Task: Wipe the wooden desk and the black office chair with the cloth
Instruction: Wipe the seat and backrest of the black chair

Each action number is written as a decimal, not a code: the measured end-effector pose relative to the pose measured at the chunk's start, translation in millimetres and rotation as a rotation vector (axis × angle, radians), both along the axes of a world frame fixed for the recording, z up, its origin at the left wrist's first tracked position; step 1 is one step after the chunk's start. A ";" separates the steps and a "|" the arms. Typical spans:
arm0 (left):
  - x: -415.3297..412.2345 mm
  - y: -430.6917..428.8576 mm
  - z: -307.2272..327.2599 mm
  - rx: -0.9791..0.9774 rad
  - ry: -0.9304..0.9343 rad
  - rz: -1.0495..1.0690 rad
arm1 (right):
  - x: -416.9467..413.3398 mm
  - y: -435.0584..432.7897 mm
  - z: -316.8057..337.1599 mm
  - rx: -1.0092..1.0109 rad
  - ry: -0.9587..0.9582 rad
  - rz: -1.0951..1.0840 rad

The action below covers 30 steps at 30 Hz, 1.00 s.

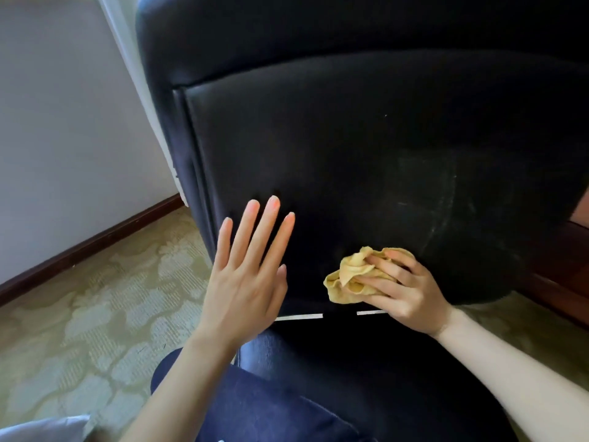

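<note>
Cloth [347, 279]: yellow, crumpled into a loose wad, pressed against the black chair [350, 148] low on the stitched back panel, just above the panel's bottom edge. Held there by the right hand [404, 291], fingers [390, 267] curled over the wad and gripping it, folds spilling out to the left of the knuckles. Left hand [245, 282] beside it, apart from the cloth, flat and open, fingers [255, 224] straight and slightly spread, pointing up the panel; tips at or just off the leather, hard to say which. Holds nothing. Faint pale smears [443, 199] curving over the leather up and right of the cloth. Two thin white strips [299, 316] showing under the bottom edge of the panel, between the hands. Dark blue trouser leg [261, 409] at the bottom of the view, below the wrists. Green patterned carpet [89, 314] left of the chair, meeting a dark wooden skirting board [95, 239] and a pale wall [57, 122]. Dark wood [573, 250] at the far right behind the chair; cannot tell whether part of the worktop
</note>
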<state>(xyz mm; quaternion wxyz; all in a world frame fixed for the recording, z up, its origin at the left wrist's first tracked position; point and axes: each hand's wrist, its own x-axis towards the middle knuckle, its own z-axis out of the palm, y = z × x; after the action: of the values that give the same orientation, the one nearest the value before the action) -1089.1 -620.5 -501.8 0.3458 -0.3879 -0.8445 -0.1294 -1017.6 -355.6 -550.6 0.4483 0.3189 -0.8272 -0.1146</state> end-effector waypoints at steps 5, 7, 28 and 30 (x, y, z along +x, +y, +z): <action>3.1 19.7 3.7 -0.052 0.033 -0.027 | -2.0 21.5 40.5 -0.124 0.177 -0.142; 2.2 25.1 3.9 -0.064 0.038 -0.023 | -8.3 25.0 63.1 -0.188 0.222 -0.172; -8.6 32.0 -5.5 -0.028 0.089 0.008 | -31.0 -42.3 50.2 -0.432 0.185 -0.150; -8.3 33.2 -6.2 -0.035 0.100 0.023 | -22.1 -37.2 26.2 -0.398 0.159 -0.149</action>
<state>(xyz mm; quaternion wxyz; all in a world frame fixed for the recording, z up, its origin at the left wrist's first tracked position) -1097.4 -587.2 -508.0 0.3822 -0.3899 -0.8328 -0.0911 -1039.6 -392.9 -524.4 0.5565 0.1522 -0.8168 -0.0067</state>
